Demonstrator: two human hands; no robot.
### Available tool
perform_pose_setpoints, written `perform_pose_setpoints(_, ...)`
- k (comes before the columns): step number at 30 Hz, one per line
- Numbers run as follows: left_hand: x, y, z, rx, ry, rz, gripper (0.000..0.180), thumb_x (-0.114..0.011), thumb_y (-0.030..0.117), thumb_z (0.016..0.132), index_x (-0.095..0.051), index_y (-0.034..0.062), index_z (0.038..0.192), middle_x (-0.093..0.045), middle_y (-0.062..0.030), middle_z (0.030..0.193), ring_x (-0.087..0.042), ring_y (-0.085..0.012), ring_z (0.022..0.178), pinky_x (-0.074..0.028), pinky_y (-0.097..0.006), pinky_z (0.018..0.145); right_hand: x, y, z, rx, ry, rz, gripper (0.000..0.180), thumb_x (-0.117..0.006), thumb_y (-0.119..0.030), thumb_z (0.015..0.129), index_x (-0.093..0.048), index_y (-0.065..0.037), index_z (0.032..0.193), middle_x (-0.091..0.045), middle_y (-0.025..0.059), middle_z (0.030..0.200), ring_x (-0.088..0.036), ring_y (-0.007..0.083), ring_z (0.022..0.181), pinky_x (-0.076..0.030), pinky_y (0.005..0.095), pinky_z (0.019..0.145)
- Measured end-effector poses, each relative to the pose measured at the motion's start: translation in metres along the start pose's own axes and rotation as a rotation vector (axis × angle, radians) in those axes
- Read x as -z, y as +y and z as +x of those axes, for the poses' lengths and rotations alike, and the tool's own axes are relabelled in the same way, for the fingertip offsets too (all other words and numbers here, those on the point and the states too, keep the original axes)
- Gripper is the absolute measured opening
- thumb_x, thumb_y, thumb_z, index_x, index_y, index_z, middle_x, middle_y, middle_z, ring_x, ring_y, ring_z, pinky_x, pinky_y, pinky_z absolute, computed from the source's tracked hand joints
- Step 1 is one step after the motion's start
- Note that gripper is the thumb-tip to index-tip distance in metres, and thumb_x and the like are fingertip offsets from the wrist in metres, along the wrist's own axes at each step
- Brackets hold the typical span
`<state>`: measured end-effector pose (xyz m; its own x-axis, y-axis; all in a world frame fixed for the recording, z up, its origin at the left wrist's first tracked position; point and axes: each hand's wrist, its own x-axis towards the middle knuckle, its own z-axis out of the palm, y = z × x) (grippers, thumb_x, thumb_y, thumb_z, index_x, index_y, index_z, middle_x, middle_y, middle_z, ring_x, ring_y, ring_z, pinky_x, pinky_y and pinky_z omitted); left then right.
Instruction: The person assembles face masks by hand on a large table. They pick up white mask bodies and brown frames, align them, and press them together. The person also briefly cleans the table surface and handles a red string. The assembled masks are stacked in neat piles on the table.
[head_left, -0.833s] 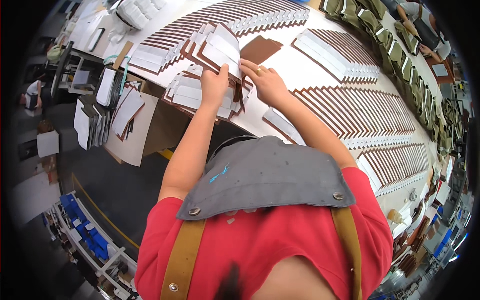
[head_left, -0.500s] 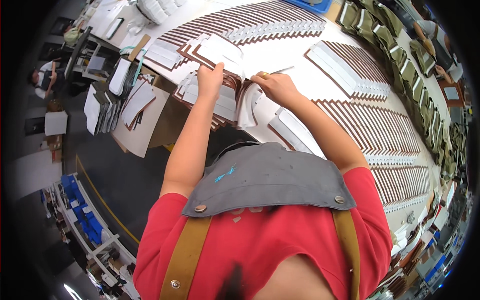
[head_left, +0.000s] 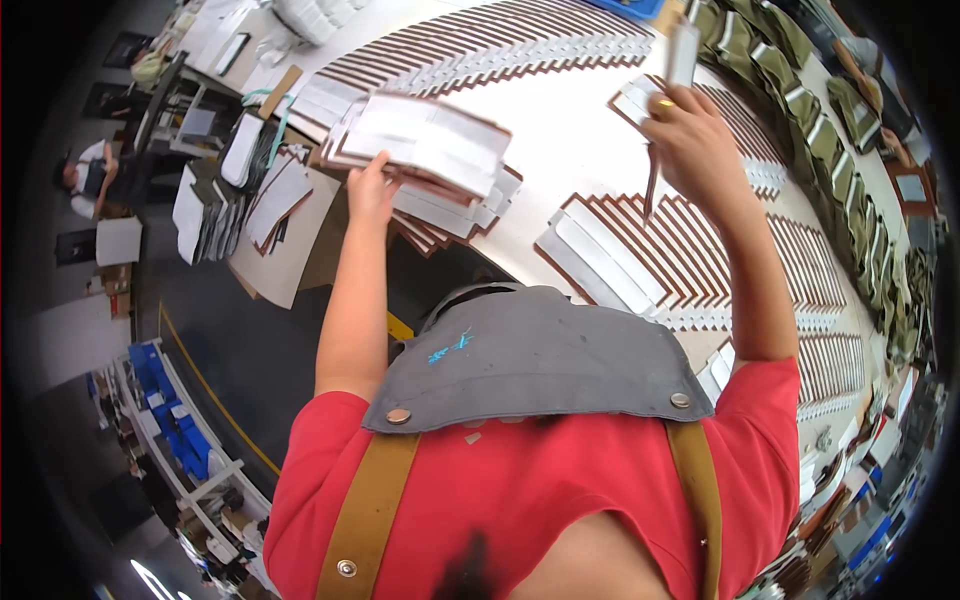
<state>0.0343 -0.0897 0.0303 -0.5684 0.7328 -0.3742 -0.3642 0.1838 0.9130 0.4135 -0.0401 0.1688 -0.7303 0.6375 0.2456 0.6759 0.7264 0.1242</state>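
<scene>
My left hand (head_left: 370, 192) grips the near edge of a stack of flat white panels with brown borders (head_left: 440, 135), thumb on top. More such panels lie under and beside this stack at the table's near edge. Over the table at the right, my right hand (head_left: 692, 145) is raised, closed on a thin white-and-brown panel (head_left: 683, 55) seen nearly edge-on and blurred. Below that hand lies an overlapping row of the same panels (head_left: 610, 258). Another row (head_left: 745, 125) lies behind it, and a long curved row (head_left: 480, 48) runs along the far side.
Dark green pieces with white strips (head_left: 775, 65) line the table's right side. A blue tray (head_left: 628, 8) stands at the far edge. Left of the table are stacked dark-edged panels (head_left: 200, 215) and a cardboard sheet (head_left: 290, 265). One person (head_left: 90, 178) is far left; another's arm shows at upper right.
My right hand has left the stack and swung up to the right with a panel. My left hand has shifted left, and the bent panels of the stack now lie flatter.
</scene>
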Motion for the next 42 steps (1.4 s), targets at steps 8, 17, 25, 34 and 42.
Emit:
perform_pose_setpoints(8,-0.016,-0.065,0.024,-0.226,-0.051,0.728,0.032,-0.054,0.017,0.081,-0.050,0.0031,0.109,-0.040,-0.0155,0.116,-0.047,-0.0239,0.099,-0.040,-0.033,0.083,-0.140,-0.071,0.029,0.226,-0.399,0.422,0.018,-0.053,-0.005,0.070,-0.066,-0.013,0.080,-0.053,0.0027,0.116,-0.044,0.0156,0.109,-0.029,0.0372,0.098)
perform_pose_setpoints(17,-0.087,-0.121,0.064,-0.479,-0.544,0.992,0.034,-0.053,0.011,0.074,-0.049,-0.0035,0.105,-0.048,-0.0220,0.099,-0.049,-0.0314,0.090,-0.041,-0.037,0.080,-0.151,-0.051,-0.077,-1.277,-0.380,1.284,0.016,-0.045,-0.013,0.084,-0.053,0.000,0.085,-0.058,0.0121,0.087,-0.059,0.0157,0.080,-0.047,0.0269,0.068)
perform_pose_setpoints(25,-0.107,-0.111,0.087,-0.098,-0.676,1.102,0.033,-0.057,0.013,0.071,-0.053,-0.0061,0.098,-0.060,-0.0169,0.080,-0.057,-0.0261,0.081,-0.044,-0.033,0.075,-0.185,-0.118,-0.097,-1.755,0.035,1.679,0.030,-0.056,-0.015,0.082,-0.043,0.001,0.103,-0.054,0.0117,0.090,-0.057,0.0176,0.080,-0.049,0.0265,0.068)
perform_pose_setpoints(34,-0.093,-0.091,0.071,-0.016,-0.880,0.819,0.031,-0.054,0.007,0.077,-0.043,0.0016,0.105,-0.055,-0.0100,0.090,-0.054,-0.0163,0.080,-0.046,-0.028,0.068,-0.188,-0.111,-0.075,-1.577,-0.129,1.357,0.018,-0.061,-0.016,0.077,-0.053,0.000,0.076,-0.048,0.0008,0.058,-0.049,0.0090,0.059,-0.041,0.0231,0.052)
perform_pose_setpoints(42,-0.063,-0.058,0.044,0.060,-0.511,0.516,0.046,-0.053,-0.002,0.078,-0.031,0.0053,0.117,-0.052,-0.0115,0.087,-0.057,-0.0152,0.073,-0.050,-0.025,0.065,-0.208,-0.046,-0.034,-1.165,0.089,0.956,0.022,-0.058,-0.014,0.077,-0.055,0.000,0.093,-0.058,0.0125,0.079,-0.054,0.0169,0.064,-0.044,0.0292,0.061)
